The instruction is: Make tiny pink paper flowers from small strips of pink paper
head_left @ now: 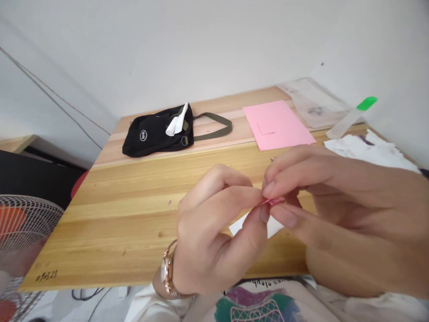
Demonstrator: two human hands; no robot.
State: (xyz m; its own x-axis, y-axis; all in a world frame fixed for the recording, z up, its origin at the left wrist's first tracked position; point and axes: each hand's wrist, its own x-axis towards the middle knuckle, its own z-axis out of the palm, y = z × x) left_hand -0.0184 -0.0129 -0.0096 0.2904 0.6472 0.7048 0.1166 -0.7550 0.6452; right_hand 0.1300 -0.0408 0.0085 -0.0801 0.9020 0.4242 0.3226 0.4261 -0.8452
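A small folded pink piece (276, 201) is pinched between the fingertips of both hands above the table's front part. My left hand (221, 228), with a watch on its wrist, grips the piece's left end between thumb and index finger. At the piece's right side, the thumb and fingers of my right hand (338, 214) close on it. Parts of the piece are hidden by the fingertips. Beneath the hands a white paper (238, 225) lies on the wooden table (134, 214), partly covered from view.
A black bag (154, 132) with white paper on it lies at the back. Pink sheets (281, 127), a clear plastic sleeve (311, 107), a green-ended strip (350, 118) and crumpled white tissue (368, 150) are at the right. A fan (27, 232) stands left of the table.
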